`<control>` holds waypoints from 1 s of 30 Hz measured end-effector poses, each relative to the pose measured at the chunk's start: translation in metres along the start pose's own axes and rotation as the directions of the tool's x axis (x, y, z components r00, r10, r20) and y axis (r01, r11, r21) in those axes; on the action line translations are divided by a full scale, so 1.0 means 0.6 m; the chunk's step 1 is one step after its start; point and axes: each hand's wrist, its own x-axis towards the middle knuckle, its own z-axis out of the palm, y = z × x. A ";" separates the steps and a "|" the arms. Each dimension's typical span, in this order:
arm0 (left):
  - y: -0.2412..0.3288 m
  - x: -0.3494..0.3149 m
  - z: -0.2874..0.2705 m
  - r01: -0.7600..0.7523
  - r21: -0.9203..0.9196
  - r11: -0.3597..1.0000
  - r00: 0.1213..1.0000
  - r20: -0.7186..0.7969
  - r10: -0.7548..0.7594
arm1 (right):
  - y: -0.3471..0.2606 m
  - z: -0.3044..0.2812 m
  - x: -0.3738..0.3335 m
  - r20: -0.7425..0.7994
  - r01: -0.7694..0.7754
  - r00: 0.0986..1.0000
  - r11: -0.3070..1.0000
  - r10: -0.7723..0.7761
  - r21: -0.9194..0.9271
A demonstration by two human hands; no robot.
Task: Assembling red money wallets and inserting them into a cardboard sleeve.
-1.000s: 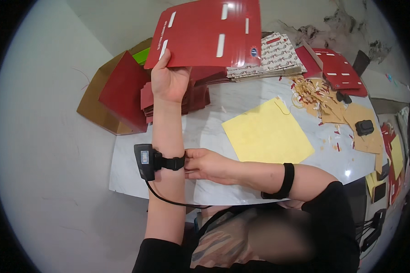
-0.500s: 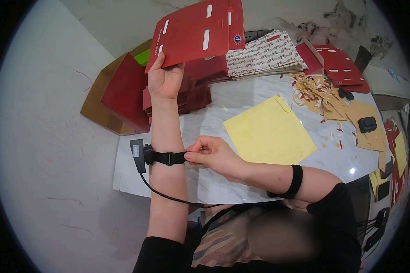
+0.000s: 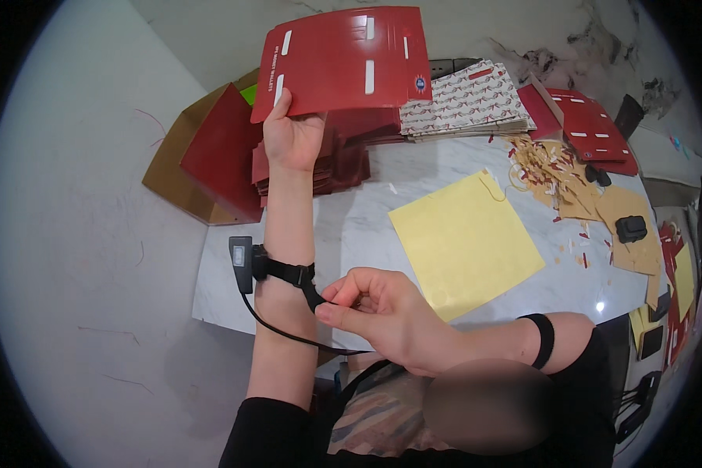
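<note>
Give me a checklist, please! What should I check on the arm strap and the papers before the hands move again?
1. Red card gripped by the left hand: ok, at its lower-left corner.
2. Strap end pinched in the right hand: ok, between the fingers.
3. Strap end lying flat on the left forearm: not ok, it's pulled away.
4. Cable joined to the black device: ok.
5. Strap tight enough: cannot tell.
6. Yellow sheet lying on the table: ok.
</note>
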 end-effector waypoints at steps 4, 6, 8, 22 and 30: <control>0.009 0.003 0.009 0.029 -0.004 1.000 0.998 0.058 -0.029 | 0.012 0.003 -0.012 0.064 0.070 0.996 0.988 -0.062 -0.137; 0.002 0.008 0.015 0.054 -0.055 0.997 0.994 0.102 -0.049 | 0.020 0.003 -0.006 0.113 0.154 0.984 0.971 -0.134 -0.185; -0.012 0.005 0.026 0.043 -0.038 0.998 0.997 0.066 -0.041 | 0.050 -0.017 0.036 0.039 0.188 0.982 0.957 -0.184 -0.221; -0.022 0.000 0.026 0.102 -0.082 0.991 0.993 0.060 -0.098 | 0.047 -0.066 0.088 -0.017 -0.005 1.000 0.997 0.004 -0.075; -0.032 0.000 0.019 0.112 -0.084 0.990 0.994 0.003 -0.112 | 0.052 -0.074 0.098 0.201 0.352 0.934 0.858 -0.295 -0.375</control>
